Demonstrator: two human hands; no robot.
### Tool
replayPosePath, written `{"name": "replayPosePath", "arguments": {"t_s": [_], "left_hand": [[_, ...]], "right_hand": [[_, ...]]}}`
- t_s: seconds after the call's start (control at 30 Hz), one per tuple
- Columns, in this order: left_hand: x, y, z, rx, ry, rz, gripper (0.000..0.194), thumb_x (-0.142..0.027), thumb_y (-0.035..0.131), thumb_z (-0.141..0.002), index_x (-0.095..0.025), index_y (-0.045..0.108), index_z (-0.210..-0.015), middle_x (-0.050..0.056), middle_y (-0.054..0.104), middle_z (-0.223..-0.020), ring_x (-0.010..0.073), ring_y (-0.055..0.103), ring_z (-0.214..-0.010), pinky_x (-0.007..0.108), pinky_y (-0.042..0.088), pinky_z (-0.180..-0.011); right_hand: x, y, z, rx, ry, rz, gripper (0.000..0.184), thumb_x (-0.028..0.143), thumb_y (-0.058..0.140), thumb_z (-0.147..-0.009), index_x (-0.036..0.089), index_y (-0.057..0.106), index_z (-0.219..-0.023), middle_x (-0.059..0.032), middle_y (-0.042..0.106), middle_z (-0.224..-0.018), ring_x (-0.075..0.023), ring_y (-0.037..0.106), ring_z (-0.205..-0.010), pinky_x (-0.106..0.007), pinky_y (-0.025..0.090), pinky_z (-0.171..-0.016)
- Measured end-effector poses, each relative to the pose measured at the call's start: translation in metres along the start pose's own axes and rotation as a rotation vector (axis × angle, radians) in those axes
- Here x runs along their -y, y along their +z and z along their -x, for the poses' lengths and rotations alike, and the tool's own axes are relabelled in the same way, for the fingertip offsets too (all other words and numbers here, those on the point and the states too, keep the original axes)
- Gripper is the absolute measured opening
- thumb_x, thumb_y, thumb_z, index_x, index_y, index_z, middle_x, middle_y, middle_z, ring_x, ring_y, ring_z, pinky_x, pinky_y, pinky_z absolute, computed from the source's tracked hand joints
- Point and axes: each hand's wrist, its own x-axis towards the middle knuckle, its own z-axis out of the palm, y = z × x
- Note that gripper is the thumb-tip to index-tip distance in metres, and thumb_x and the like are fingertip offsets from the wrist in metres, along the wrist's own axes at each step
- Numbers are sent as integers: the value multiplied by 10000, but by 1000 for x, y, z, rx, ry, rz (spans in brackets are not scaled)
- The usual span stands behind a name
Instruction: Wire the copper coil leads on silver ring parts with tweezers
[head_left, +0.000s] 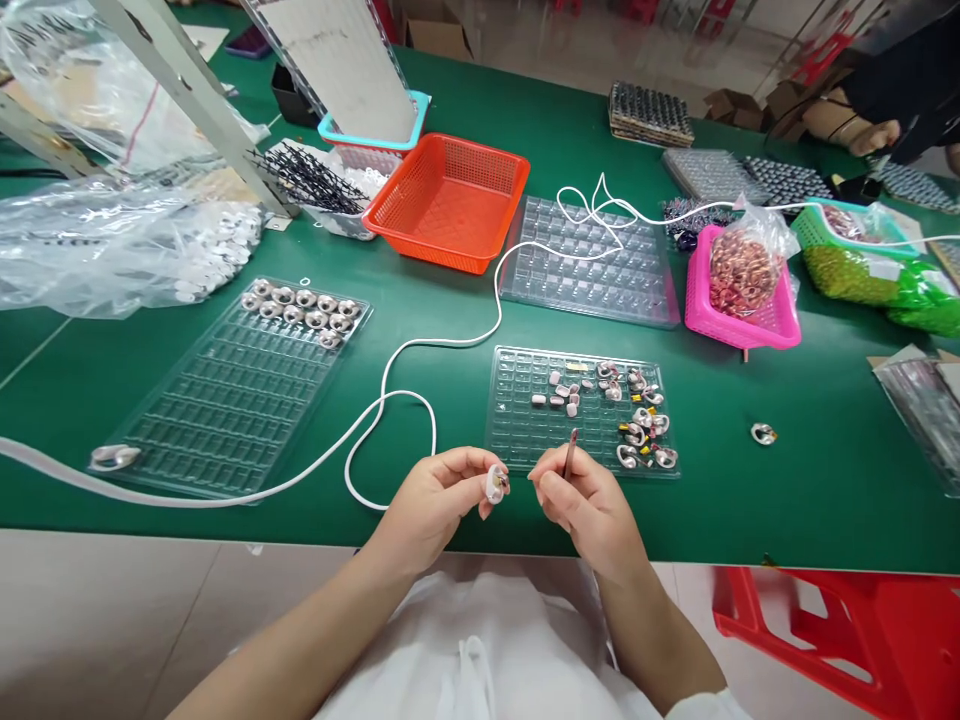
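Observation:
Near the table's front edge, my left hand (442,500) pinches a small white earbud-like housing (496,484) between thumb and fingertips. Its open side, with tiny dark and metallic parts, faces right. A hand's width away, my right hand (589,505) is closed around slim dark tweezers (571,452), whose upper end sticks up past the thumb; the lower end is hidden. Just behind both hands lies a clear compartment tray (517,430). On its right side sit several similar housings (643,420) with coloured bits, and several small pale rectangular pieces (559,392) lie mid-tray.
To the left is another clear tray (217,400) with silvery housings at its far end. A white cable (420,342) winds across the green table. Behind are an orange basket (457,200) and a pink basket (739,318). One loose housing (763,433) lies right. A co-worker's hand (862,130) shows far right.

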Motion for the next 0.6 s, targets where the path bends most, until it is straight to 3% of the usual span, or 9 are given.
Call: {"name": "replayPosePath", "arguments": {"t_s": [0.3, 0.4, 0.47, 0.6], "left_hand": [[1, 3, -1, -35, -13, -29, 75, -216, 776, -697, -159, 727, -691, -19, 596, -619, 86, 454, -537, 223, 379, -541], [4, -3, 1, -76, 8, -132, 116, -284, 782, -760, -176, 740, -744, -17, 590, -622, 103, 472, -564, 224, 393, -554], [8, -9, 1, -100, 40, -224, 127, -325, 773, -804, -201, 746, -799, -5, 625, -678, 121, 505, -611, 227, 421, -588], [15, -12, -1, -79, 65, -333, 131, -355, 766, -817, -227, 741, -821, 11, 657, -716, 153, 533, -649, 240, 457, -602]], "right_hand": [[3, -6, 16, 42, -7, 72, 227, 420, 622, -953, 204, 687, -937, 3, 582, -749, -81, 392, -528, -229, 279, -461], [8, -19, 25, 69, -10, 97, 279, 439, 576, -975, 201, 719, -956, -14, 628, -752, -90, 452, -517, -236, 321, -466], [12, -35, 31, -21, -27, 100, 305, 451, 562, -979, 200, 729, -937, -21, 640, -748, -98, 478, -514, -240, 330, -460], [22, -67, 42, -477, -189, 294, 273, 423, 538, -999, 228, 723, -954, -10, 628, -773, -107, 487, -543, -251, 357, -499]]}}
